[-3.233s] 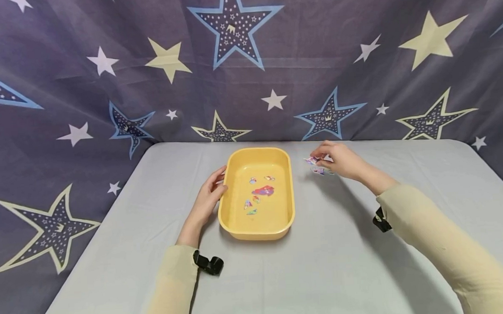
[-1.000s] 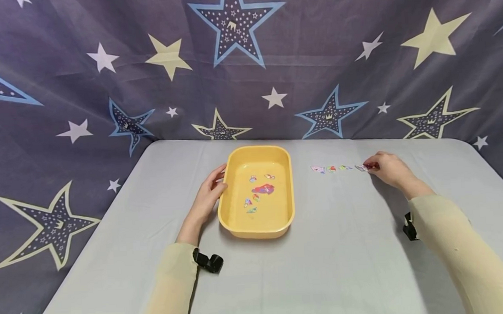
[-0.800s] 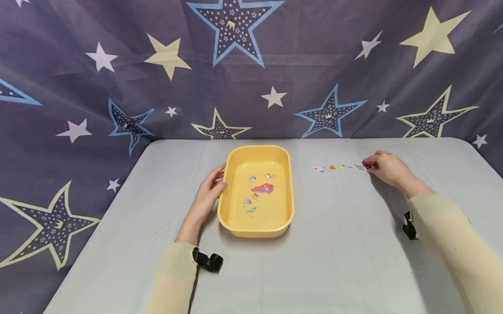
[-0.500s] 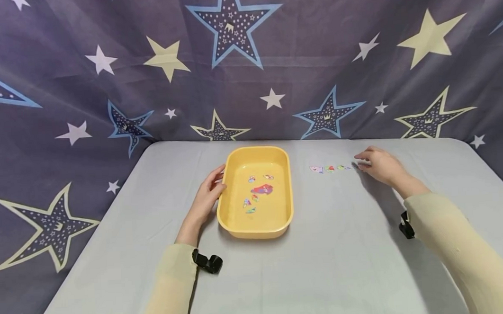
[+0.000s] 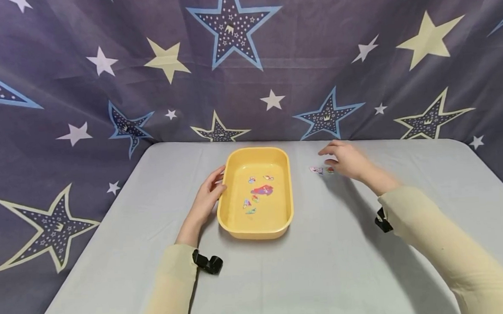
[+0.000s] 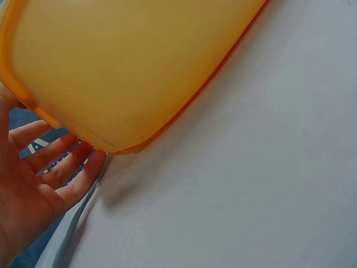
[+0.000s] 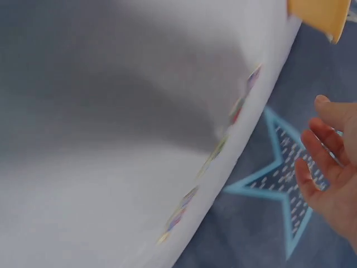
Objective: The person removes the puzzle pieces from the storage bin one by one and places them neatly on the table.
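My left hand rests against the left side of a yellow plastic tub. In the left wrist view its fingers lie fairly straight along the tub's outer wall. Inside the tub lie a larger red-and-purple sticker-like cutout and several smaller colourful ones. My right hand, empty, hovers right of the tub with thumb and fingers apart. Below it runs a row of flat cutouts on the table: a pink one, a red-and-green one, a yellow-green one and a purplish one. The head view hides the last two.
A pale grey cloth covers the table. Behind it hangs a dark curtain printed with stars, meeting the table's back edge. Each wrist wears a black band, such as the left wrist band.
My right hand carried a cutout rightward to the end of the row and let it go there. It has since moved back left, empty. My left hand and the tub stayed put.
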The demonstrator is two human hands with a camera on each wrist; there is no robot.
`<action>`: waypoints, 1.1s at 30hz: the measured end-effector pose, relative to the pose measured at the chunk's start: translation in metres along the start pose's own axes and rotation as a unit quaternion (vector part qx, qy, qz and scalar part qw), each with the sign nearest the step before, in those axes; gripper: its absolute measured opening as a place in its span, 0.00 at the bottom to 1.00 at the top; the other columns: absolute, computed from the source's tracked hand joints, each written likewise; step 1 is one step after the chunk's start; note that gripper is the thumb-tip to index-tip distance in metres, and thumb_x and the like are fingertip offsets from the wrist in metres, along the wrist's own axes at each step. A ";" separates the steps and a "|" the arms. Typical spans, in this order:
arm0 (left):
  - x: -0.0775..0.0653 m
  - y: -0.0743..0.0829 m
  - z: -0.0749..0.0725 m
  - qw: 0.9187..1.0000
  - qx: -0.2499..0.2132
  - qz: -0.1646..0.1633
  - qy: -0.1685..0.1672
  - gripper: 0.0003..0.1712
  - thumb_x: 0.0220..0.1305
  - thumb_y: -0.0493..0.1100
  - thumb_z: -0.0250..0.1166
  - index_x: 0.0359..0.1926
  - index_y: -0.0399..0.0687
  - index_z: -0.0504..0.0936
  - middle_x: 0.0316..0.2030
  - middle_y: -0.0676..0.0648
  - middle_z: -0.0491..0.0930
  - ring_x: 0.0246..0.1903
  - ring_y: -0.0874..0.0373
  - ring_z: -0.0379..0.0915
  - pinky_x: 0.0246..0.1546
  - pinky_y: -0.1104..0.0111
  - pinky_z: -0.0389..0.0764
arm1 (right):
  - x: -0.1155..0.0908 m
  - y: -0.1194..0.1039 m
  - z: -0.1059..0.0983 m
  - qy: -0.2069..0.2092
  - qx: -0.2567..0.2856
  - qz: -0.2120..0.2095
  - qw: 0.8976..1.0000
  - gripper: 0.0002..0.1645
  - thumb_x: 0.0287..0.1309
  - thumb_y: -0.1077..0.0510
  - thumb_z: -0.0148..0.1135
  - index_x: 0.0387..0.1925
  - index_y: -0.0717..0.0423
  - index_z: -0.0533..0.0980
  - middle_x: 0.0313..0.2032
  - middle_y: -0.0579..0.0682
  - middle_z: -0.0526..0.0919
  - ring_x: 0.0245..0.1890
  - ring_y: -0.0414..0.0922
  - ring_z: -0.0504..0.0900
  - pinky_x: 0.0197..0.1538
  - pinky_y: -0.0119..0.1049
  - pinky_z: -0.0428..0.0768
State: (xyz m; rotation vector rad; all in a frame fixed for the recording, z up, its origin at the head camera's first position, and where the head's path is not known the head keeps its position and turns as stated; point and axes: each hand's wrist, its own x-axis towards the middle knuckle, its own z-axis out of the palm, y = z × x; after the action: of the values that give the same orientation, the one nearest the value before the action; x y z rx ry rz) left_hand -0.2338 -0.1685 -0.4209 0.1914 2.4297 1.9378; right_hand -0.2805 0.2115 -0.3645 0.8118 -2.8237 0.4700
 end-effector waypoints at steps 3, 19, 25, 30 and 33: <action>0.000 0.000 0.000 1.000 -0.002 0.001 0.000 0.32 0.59 0.38 0.52 0.66 0.54 0.61 0.57 0.42 0.67 0.51 0.49 0.68 0.45 0.66 0.74 | 0.007 -0.016 0.000 0.005 0.016 -0.015 1.000 0.16 0.51 0.65 0.60 0.45 0.61 0.78 0.44 0.57 0.77 0.45 0.53 0.76 0.48 0.47 0.73; -0.001 0.002 0.000 1.000 0.001 -0.003 -0.005 0.31 0.60 0.39 0.52 0.66 0.55 0.61 0.57 0.42 0.67 0.53 0.48 0.67 0.46 0.66 0.74 | 0.030 -0.093 0.014 -0.029 0.047 -0.089 0.995 0.14 0.51 0.60 0.63 0.42 0.54 0.80 0.41 0.49 0.80 0.43 0.46 0.77 0.48 0.41 0.74; 0.000 0.000 0.000 1.000 0.000 -0.006 0.000 0.31 0.59 0.39 0.52 0.65 0.55 0.62 0.56 0.43 0.67 0.52 0.49 0.68 0.44 0.68 0.74 | 0.034 -0.116 0.024 -0.051 0.041 -0.115 0.991 0.11 0.50 0.57 0.64 0.39 0.51 0.81 0.39 0.45 0.80 0.41 0.43 0.77 0.47 0.40 0.73; 0.000 -0.001 0.001 1.000 -0.003 -0.001 0.000 0.31 0.59 0.38 0.51 0.66 0.53 0.61 0.57 0.42 0.67 0.52 0.48 0.67 0.44 0.69 0.74 | 0.036 -0.132 0.035 -0.072 0.033 -0.149 0.986 0.10 0.50 0.55 0.64 0.37 0.51 0.82 0.37 0.45 0.81 0.41 0.44 0.77 0.48 0.39 0.73; 0.000 -0.001 0.000 1.000 -0.004 0.001 -0.002 0.32 0.59 0.37 0.51 0.66 0.53 0.61 0.58 0.41 0.66 0.52 0.47 0.67 0.44 0.68 0.74 | 0.037 -0.139 0.042 -0.090 0.025 -0.161 0.983 0.10 0.50 0.54 0.64 0.36 0.49 0.82 0.38 0.45 0.81 0.44 0.44 0.76 0.49 0.41 0.72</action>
State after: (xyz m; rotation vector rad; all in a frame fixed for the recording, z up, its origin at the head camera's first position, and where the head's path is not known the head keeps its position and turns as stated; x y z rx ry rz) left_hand -0.2343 -0.1684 -0.4215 0.1965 2.4204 1.9458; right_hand -0.2392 0.0670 -0.3597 1.3550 -2.7674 0.4363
